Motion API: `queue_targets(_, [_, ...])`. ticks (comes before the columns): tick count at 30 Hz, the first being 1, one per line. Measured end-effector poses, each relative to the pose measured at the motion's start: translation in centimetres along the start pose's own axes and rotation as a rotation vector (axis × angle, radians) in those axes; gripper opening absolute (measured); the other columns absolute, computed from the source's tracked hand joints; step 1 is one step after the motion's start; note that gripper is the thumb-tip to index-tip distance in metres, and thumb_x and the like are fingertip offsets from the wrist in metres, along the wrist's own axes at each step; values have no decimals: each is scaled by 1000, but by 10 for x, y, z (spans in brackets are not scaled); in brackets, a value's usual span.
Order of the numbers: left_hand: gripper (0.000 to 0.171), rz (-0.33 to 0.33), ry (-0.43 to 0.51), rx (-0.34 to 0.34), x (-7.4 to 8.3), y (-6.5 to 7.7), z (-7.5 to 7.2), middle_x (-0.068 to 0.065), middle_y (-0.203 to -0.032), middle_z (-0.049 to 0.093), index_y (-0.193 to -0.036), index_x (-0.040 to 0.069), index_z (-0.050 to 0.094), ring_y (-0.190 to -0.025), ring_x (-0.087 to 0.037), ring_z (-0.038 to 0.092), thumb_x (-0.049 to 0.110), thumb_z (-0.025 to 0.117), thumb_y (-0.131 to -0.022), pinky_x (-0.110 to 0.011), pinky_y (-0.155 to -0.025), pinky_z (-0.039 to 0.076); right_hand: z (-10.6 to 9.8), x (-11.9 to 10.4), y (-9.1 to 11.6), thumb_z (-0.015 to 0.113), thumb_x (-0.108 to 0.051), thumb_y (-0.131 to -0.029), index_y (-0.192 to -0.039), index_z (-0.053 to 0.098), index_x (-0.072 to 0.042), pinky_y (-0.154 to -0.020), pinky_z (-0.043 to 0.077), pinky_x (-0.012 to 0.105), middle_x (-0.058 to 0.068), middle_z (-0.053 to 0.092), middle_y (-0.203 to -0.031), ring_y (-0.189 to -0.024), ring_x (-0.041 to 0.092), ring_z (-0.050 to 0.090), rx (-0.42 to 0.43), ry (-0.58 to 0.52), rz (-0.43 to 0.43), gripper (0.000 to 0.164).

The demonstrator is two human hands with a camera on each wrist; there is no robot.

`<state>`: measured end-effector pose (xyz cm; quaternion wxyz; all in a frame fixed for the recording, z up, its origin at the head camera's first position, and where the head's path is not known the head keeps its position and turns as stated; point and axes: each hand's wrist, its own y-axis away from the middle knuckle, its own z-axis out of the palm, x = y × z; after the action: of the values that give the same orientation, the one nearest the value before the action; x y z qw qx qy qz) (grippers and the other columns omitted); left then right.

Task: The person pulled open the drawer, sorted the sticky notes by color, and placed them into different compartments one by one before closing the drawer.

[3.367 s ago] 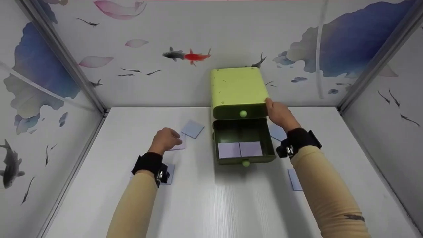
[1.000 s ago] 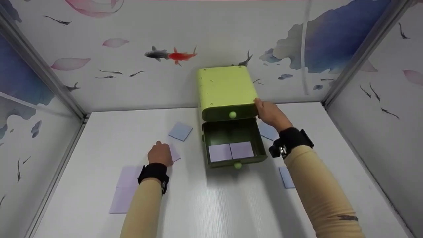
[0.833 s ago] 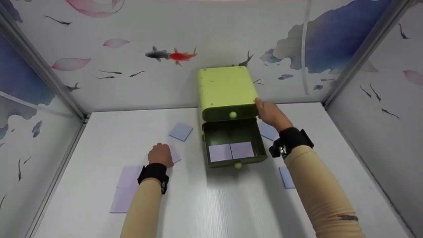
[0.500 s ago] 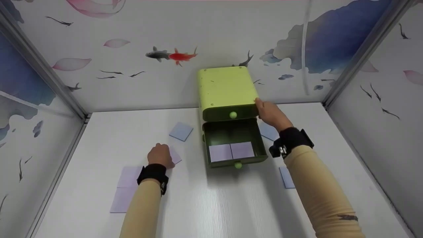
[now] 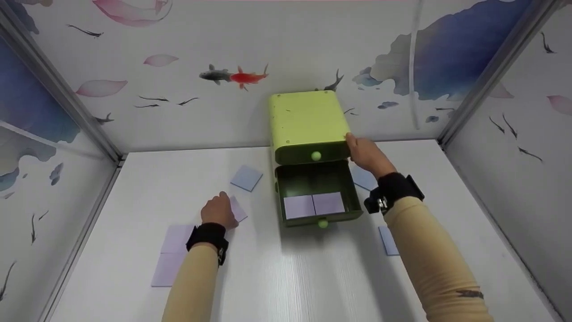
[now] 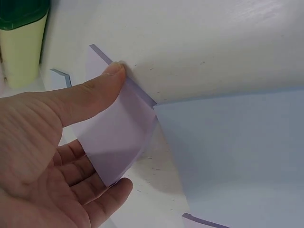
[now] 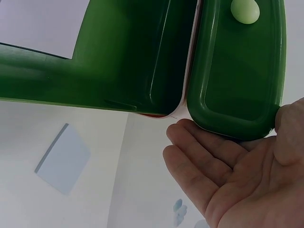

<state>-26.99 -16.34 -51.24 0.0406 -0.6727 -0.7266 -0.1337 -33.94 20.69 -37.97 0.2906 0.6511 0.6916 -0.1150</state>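
In the head view, my left hand [image 5: 219,211] is low over the table at left. It pinches a thin lilac square pad [image 6: 118,128] edgewise between thumb and fingertips, as the left wrist view shows. A pale blue pad [image 6: 232,152] lies close by it. My right hand [image 5: 368,154] rests against the front right corner of a lime-green two-drawer cabinet [image 5: 310,118]. Its thumb lies at the top corner, and the other fingers extend fairly straight along the side in the right wrist view. The pulled-out lower drawer [image 5: 322,178] holds two lilac pads [image 5: 299,207] side by side.
More lilac pads [image 5: 166,270] lie edge to edge by the left forearm. To the right of the cabinet is a blue pad [image 5: 363,178], and another blue pad [image 5: 388,241] is partly behind the right forearm. A patterned back wall [image 5: 214,120] borders the white table [image 5: 286,286].
The left hand has come down and nearer the body, from above the lilac pad to pinching it. The view has shifted slightly. The right hand stays at the cabinet's corner.
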Motion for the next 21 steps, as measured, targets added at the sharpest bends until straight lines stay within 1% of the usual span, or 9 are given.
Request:
queue_targets(3, [62,2,2,-12,-4,-1,1,-25,-104,65,-113,-9,57,-94,-39,65,23,87,-68,-49,-79,56,0,0,0,7,-48,-105,-96,56,3,-83,42,41,16,57,-95,-89,30,53,-2,-7,5,72])
queue_targets(5, [55,3,10,-22,-6,-3,-1,-26,-103,66,-110,-9,60,-93,-38,66,21,85,-71,-48,-78,56,0,0,0,7,-49,-105,-98,56,3,-86,42,43,17,57,-98,-92,31,53,-3,-13,11,72])
queue_targets(8, [29,0,32,-11,-9,-5,-7,-26,-99,69,-104,-8,65,-88,-38,68,10,72,-83,-48,-73,57,0,-1,-1,6,-49,-104,-111,55,6,-97,42,49,22,58,-112,-106,36,55,-17,-19,21,74])
queue_targets(10, [16,1,45,11,-9,-7,-11,-26,-96,70,-100,-7,68,-84,-37,69,1,61,-88,-47,-70,58,-1,-1,-1,5,-49,-104,-123,52,8,-106,39,52,26,56,-125,-120,40,52,-31,-17,26,76])
queue_targets(12, [18,7,48,38,-9,-6,-15,-26,-93,71,-96,-7,70,-81,-37,70,-3,53,-92,-47,-66,58,-2,-2,-2,4,-48,-105,-136,45,10,-112,34,52,29,50,-137,-131,43,45,-44,-6,23,77])
queue_targets(15, [19,17,42,66,-8,-5,-19,-26,-89,71,-93,-7,71,-77,-37,70,-3,53,-92,-47,-63,58,-2,-2,-4,3,-45,-105,-141,39,12,-114,31,52,31,46,-141,-135,44,40,-46,17,12,77])
queue_targets(16, [19,19,37,72,-7,-4,-20,-26,-88,71,-91,-7,71,-77,-37,70,-3,53,-92,-47,-63,58,-2,-2,-4,2,-45,-105,-141,39,13,-114,31,52,32,46,-140,-134,45,41,-44,25,4,77])
queue_targets(19, [19,22,12,73,-5,-3,-23,-26,-87,71,-91,-8,71,-77,-37,70,-2,53,-92,-48,-64,58,-1,-1,-4,3,-44,-105,-132,48,13,-112,34,52,32,51,-135,-129,45,46,-35,32,0,77])
queue_targets(21, [18,21,-11,66,-2,-3,-26,-26,-88,71,-92,-8,71,-78,-37,70,-2,54,-92,-48,-66,58,-1,-1,-4,3,-44,-105,-129,50,13,-111,34,52,32,52,-133,-128,45,47,-33,33,-5,77])
